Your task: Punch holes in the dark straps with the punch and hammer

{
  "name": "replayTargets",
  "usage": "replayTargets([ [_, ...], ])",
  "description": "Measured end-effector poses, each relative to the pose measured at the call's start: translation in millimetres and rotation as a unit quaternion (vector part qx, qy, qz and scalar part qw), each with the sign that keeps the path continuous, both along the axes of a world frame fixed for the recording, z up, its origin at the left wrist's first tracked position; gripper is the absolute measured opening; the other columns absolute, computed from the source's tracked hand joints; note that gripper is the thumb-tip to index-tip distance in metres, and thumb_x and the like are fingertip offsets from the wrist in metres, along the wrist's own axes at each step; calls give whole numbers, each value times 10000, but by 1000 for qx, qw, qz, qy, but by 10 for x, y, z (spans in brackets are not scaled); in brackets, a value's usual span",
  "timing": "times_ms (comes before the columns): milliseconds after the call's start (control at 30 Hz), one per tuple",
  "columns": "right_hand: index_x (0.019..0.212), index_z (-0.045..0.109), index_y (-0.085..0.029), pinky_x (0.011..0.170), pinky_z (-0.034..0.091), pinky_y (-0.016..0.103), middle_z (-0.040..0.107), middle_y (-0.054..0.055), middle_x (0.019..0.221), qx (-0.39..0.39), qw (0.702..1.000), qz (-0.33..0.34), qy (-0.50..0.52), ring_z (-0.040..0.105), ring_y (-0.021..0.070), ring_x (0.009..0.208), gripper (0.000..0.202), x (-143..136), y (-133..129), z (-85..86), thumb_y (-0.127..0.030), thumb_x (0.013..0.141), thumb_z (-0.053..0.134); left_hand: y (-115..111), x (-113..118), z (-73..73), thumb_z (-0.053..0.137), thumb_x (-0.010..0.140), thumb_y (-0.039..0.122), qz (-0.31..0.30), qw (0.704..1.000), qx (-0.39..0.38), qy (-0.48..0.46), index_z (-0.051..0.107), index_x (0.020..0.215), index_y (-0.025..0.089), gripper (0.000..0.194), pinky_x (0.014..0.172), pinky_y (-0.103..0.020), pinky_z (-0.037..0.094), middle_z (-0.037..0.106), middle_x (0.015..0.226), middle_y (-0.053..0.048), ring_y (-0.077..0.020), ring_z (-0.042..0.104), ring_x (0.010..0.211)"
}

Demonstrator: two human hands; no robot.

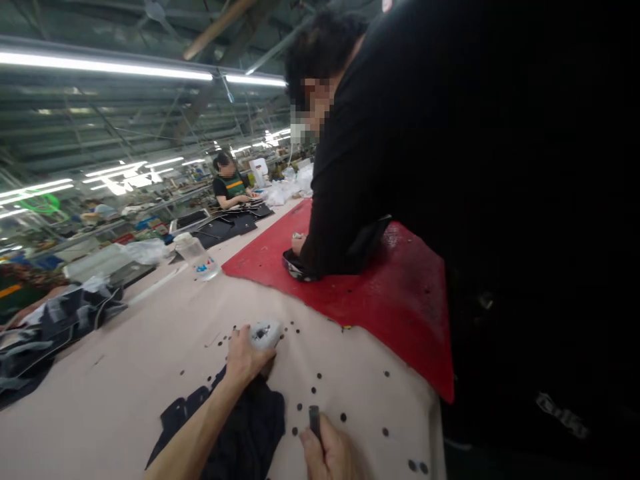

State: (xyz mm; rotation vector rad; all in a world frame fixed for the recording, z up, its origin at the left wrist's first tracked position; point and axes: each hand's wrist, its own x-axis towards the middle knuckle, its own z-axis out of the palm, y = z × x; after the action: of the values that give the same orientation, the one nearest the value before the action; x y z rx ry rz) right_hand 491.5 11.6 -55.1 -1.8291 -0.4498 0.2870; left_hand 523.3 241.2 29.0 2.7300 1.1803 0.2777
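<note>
Glossy red mat, pale pinkish-beige tabletop dotted with small black discs.

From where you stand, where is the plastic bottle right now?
In the head view, the bottle is left of centre, on the pale table, just off the left corner of the red sheet.

right hand is cut off by the bottom edge and hides part of dark tool. left hand partly covers white object, its markings blurred.
</note>
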Motion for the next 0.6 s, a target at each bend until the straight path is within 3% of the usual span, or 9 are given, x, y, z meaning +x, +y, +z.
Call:
replayTargets([
  [167, 729, 613, -256, 547, 348, 260, 546, 6, 534, -10, 1000, -21, -21, 505, 173, 522, 421, -3, 5, 31, -605, 891, 440, -156, 155, 357, 684, 621, 364, -166, 983, 73, 16, 483, 1240, 134, 691, 943, -393, 436, 514, 1155, -136, -312, 524, 1085],
  [400, 738, 630, -254, 558, 356, 249, 570, 13, 563, 28, 1000, -5, -3, 532, 174, 565, 396, 45, -31, 61, -613, 852, 505, -751, 411, 853, 715, 592, 341, -262, 965, 0, -9, 473, 1322, 184, 785, 935, -380, 454, 496, 1203, -97, -292, 548, 1074],
  [500, 767, 657, -267, 548, 369, 260, 591, 30, 579, 39, 999, -9, 4, 575, 200, 597, 342, 62, -22, 42, -592, 824, 568, -1106, 530, 1024, 740, 576, 357, -270, 959, -79, -44, 529, 1275, 177, 752, 888, -383, 466, 546, 1144, -85, -279, 576, 1000],
  [600, 823, 681, -265, 579, 405, 274, 617, 46, 619, 47, 999, -26, -2, 624, 231, 661, 289, 57, -55, 104, -533, 852, 579, -1472, 633, 1172, 708, 627, 429, -208, 937, -273, -66, 570, 1224, 158, 670, 749, -368, 495, 621, 1033, -87, -273, 591, 919],
])
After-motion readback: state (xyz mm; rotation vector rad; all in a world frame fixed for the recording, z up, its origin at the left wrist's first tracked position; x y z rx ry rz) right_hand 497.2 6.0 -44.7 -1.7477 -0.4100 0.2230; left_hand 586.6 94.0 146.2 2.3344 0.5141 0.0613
